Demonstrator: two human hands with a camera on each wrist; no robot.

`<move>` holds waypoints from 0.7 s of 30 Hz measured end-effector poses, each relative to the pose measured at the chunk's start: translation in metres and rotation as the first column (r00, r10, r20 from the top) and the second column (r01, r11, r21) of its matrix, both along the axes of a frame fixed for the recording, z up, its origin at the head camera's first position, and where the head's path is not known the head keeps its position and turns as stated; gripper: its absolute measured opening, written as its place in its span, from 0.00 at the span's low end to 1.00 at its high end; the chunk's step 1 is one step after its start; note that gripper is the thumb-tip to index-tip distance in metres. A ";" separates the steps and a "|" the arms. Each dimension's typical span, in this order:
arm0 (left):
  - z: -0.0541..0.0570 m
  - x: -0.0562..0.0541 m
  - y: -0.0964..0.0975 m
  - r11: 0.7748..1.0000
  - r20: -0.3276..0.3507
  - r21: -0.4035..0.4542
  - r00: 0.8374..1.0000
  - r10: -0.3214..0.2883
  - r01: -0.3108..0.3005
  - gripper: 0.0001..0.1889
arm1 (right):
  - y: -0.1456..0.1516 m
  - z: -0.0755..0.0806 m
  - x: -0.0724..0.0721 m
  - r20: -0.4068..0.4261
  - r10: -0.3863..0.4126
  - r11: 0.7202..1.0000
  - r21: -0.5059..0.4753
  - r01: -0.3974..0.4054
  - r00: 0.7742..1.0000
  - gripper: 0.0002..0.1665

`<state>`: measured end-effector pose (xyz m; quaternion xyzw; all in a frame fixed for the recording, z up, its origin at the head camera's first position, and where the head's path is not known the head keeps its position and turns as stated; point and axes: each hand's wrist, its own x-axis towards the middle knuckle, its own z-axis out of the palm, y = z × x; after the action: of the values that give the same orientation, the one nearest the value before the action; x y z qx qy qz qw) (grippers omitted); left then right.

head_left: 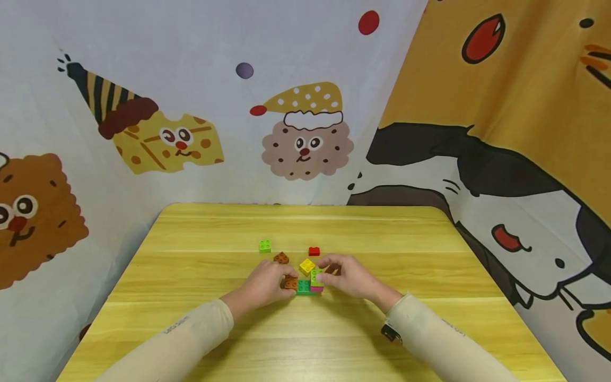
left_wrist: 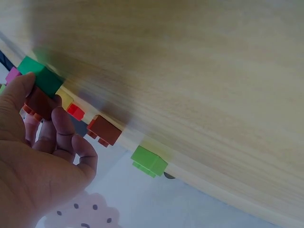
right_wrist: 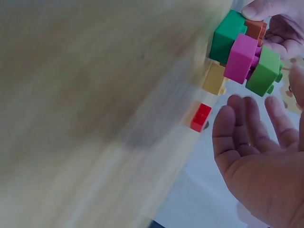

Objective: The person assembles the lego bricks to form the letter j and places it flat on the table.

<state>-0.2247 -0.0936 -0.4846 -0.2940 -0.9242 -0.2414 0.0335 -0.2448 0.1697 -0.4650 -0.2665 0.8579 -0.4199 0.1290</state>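
Near the middle of the wood-grained table (head_left: 382, 334), a small assembly of toy bricks sits between the two hands, built on a dark green brick (head_left: 303, 288). A brown brick (head_left: 290, 282) rises from its left end; at its right end stands a magenta brick (right_wrist: 241, 57), with a light green brick (right_wrist: 264, 71) on top. Magenta studs show at the joint between those two, so whether the upper one is pressed fully home I cannot tell.

These bricks look like rigid plastic, probably light, a little slick on their flat faces and hardly fragile. Opposite side walls should give the best hold, thumb against fingers, leaving the studs free; steadying the dark green brick low down would likely stop the whole assembly from sliding or twisting.

The left hand (head_left: 267, 284) pinches the brown brick between thumb and fingers, so that brick lies right in its grip, with the dark green brick just beside the thumb tip. The right hand (head_left: 350, 276) has its fingers apart and gently bent, gripping nothing; the light green brick is just beside its thumb, though contact is unclear.

Beyond the assembly, a yellow brick (head_left: 307, 267) lies close by, a red brick (head_left: 314, 251) farther back, with a second brown brick (head_left: 281, 258) and a loose lime brick (head_left: 264, 246) toward the left
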 end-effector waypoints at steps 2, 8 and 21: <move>0.000 0.000 0.000 1.000 -0.003 0.000 1.000 -0.001 0.001 0.17 | 0.000 -0.002 0.001 0.063 -0.038 0.998 -0.043 0.041 0.997 0.28; 0.000 0.000 0.000 1.000 0.002 0.006 1.000 0.001 -0.001 0.17 | -0.001 -0.009 0.007 0.327 -0.051 0.970 -0.208 0.125 0.944 0.30; 0.000 0.000 0.000 1.000 0.015 0.012 1.000 -0.002 0.002 0.17 | -0.005 -0.014 0.010 0.390 -0.027 0.965 -0.230 0.125 0.920 0.28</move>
<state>-0.2244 -0.0936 -0.4850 -0.2929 -0.9226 -0.2493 0.0282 -0.2347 0.1648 -0.4791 -0.1595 0.7658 -0.5735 0.2432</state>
